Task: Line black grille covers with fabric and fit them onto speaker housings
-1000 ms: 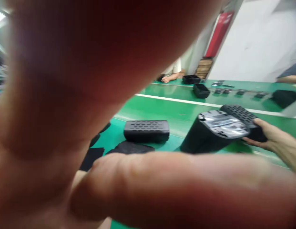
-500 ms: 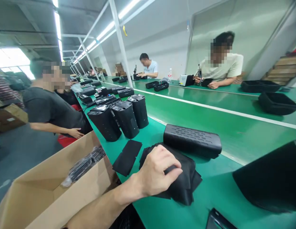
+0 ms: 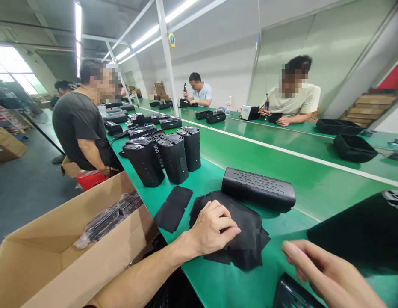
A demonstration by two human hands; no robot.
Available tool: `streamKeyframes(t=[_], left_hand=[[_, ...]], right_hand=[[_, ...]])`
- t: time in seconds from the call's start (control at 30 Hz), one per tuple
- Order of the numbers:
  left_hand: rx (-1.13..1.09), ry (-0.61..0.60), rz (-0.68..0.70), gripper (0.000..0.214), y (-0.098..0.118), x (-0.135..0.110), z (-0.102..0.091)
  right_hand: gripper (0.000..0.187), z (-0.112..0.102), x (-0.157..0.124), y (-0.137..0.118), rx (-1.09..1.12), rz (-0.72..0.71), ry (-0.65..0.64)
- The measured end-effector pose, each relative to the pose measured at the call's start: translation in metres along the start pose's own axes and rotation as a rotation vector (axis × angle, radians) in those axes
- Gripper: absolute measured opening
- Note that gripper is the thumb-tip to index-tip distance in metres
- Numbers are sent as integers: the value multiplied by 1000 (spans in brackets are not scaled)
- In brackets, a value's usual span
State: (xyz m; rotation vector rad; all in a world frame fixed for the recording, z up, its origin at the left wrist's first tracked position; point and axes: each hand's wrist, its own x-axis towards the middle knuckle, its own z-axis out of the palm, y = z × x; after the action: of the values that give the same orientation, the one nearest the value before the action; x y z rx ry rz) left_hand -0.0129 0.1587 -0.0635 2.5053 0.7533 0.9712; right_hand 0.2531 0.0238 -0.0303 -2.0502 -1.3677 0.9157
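Hands at a green work surface (image 3: 291, 171). The left hand (image 3: 211, 229) rests on a loose pile of black sheets (image 3: 246, 239) near the front edge, fingers curled onto the top sheet, thumb alongside, pinching or pressing it rather than lifting. The right hand (image 3: 330, 273) hovers low at the right, fingers loosely open, holding nothing, just beside the pile. The sheets look thin, soft and light, likely foam or felt, prone to cling together; a fingertip pinch at a free corner seems the best hold. Behind the pile lies a black ribbed case (image 3: 258, 188); a single sheet (image 3: 173, 207) lies to the left, near a cardboard box (image 3: 57, 252).
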Motion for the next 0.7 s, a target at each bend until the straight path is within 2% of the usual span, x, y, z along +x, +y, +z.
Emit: streamKeyframes(t=[0.03, 0.1, 0.2, 0.27, 0.33, 0.43, 0.57, 0.7], left_hand=[[-3, 3, -3, 20, 0, -1, 1], [-3, 9, -4, 20, 0, -3, 3], [-38, 55, -4, 16, -1, -6, 0], [-65, 98, -23, 11, -3, -9, -6], [-62, 116, -64, 13, -7, -14, -12], [-23, 86, -117, 28, -13, -23, -19], [25, 48, -140, 44, -18, -31, -20], [-10, 63, -152, 50, -13, -24, -22]], right_hand=[[81, 8, 14, -8, -53, 17, -73], [81, 25, 42, -23, -106, 20, -105], [62, 45, 73, -36, -168, -6, -92], [49, 50, 81, -37, -200, -16, -70], [46, 49, 80, -34, -206, -16, -49], [56, 41, 72, -33, -179, 11, -18], [67, 32, 57, -43, -87, 19, 97], [66, 23, 42, -57, 83, -67, 91]])
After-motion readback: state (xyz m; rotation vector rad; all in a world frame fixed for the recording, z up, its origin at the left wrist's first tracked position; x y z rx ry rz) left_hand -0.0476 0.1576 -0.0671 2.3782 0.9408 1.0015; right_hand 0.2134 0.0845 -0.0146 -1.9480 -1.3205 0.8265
